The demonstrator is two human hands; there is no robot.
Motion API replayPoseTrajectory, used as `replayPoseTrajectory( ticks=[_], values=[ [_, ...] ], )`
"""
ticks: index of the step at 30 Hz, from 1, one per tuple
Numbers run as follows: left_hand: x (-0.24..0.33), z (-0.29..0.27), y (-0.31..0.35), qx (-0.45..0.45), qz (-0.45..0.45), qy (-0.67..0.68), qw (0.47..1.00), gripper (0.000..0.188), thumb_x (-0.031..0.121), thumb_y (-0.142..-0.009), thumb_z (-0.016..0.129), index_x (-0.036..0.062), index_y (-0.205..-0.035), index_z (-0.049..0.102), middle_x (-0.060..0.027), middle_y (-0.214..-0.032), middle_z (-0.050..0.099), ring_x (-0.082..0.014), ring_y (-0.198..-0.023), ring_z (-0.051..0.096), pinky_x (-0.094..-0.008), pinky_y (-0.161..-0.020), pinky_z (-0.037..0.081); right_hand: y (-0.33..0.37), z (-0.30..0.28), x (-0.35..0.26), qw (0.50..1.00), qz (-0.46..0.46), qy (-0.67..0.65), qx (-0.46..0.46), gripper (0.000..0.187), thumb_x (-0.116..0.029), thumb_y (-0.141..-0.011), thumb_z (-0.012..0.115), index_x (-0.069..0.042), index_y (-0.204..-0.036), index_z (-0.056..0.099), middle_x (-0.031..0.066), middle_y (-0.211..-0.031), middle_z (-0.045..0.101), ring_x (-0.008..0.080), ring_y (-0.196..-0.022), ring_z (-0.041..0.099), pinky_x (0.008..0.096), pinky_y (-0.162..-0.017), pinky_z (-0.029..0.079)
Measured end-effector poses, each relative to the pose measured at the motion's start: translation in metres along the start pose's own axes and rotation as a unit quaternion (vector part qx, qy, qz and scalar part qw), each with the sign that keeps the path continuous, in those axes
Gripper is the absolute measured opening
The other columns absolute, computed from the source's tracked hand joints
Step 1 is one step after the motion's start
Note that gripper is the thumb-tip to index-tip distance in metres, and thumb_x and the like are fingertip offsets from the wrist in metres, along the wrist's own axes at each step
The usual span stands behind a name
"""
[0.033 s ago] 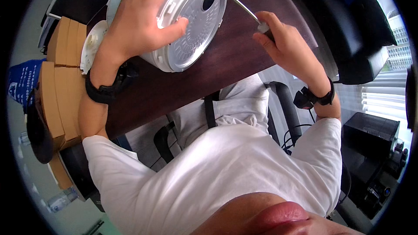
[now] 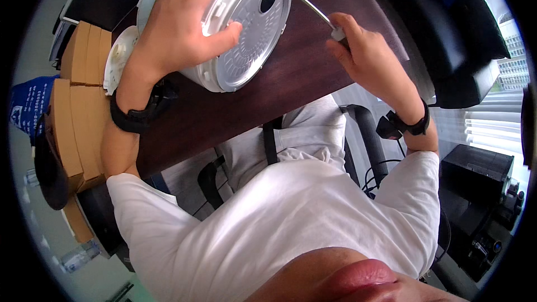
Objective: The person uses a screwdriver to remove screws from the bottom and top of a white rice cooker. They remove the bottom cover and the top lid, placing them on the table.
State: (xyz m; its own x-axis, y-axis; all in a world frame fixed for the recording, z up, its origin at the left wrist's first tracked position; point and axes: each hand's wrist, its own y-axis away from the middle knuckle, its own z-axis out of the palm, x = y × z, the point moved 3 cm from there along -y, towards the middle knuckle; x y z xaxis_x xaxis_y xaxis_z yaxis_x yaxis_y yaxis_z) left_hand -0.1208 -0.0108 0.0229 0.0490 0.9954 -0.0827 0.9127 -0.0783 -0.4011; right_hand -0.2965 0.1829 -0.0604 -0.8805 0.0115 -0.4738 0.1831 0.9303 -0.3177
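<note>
A white, round appliance housing (image 2: 208,72) lies tilted on its side on the dark table, with a silvery vented metal plate (image 2: 251,39) facing me. There is a dark round opening (image 2: 268,0) near the plate's upper part. My left hand (image 2: 182,28) grips the housing from the left, its thumb resting on the plate. In my right hand (image 2: 361,45) is a screwdriver (image 2: 306,3), held by its handle. Its thin shaft slants up to the left, and the tip meets the upper rim of the plate. Whether a screw is there I cannot tell.
Left of the housing lies a white dish (image 2: 114,59) with small bits in it. Cardboard boxes (image 2: 86,117) stand along the left. The dark table (image 2: 224,120) ends just ahead of my lap. A black chair (image 2: 417,22) is at the right.
</note>
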Motion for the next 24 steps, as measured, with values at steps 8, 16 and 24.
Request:
replayPoseTrajectory(
  ticks=[8, 16, 24],
  values=[
    [0.002, -0.003, 0.004, 0.02, 0.005, -0.004, 1.0, 0.074, 0.034, -0.069, 0.058, 0.0068, -0.137, 0.048, -0.0155, -0.134, 0.055, -0.0329, -0.12, 0.052, -0.045, -0.105, 0.038, -0.01, -0.003, 0.008, 0.966, -0.093, 0.233, 0.054, 0.03, -0.019, -0.095, 0.059, -0.004, -0.119, 0.051, 0.0126, -0.082, 0.068, 0.02, -0.061, 0.068, 0.0263, -0.046, 0.05],
    [-0.001, 0.002, 0.003, 0.014, -0.027, -0.007, 1.0, 0.072, 0.033, -0.069, 0.058, 0.0104, -0.136, 0.05, -0.015, -0.132, 0.056, -0.0319, -0.12, 0.052, -0.0442, -0.103, 0.04, -0.021, -0.008, 0.056, 0.973, 0.006, -0.228, 0.023, 0.044, -0.021, -0.088, 0.061, -0.006, -0.129, 0.054, 0.0133, -0.098, 0.064, 0.0146, -0.072, 0.061, 0.0212, -0.057, 0.048],
    [-0.001, 0.001, 0.011, 0.037, -0.021, 0.013, 0.999, 0.074, 0.035, -0.067, 0.059, 0.0124, -0.136, 0.051, -0.0156, -0.133, 0.054, -0.0327, -0.119, 0.053, -0.0437, -0.098, 0.045, 0.001, 0.012, 0.073, 0.815, 0.022, -0.578, -0.035, 0.045, -0.024, -0.093, 0.058, -0.01, -0.135, 0.051, 0.0167, -0.115, 0.059, 0.0138, -0.083, 0.061, 0.0181, -0.046, 0.046]
  ],
)
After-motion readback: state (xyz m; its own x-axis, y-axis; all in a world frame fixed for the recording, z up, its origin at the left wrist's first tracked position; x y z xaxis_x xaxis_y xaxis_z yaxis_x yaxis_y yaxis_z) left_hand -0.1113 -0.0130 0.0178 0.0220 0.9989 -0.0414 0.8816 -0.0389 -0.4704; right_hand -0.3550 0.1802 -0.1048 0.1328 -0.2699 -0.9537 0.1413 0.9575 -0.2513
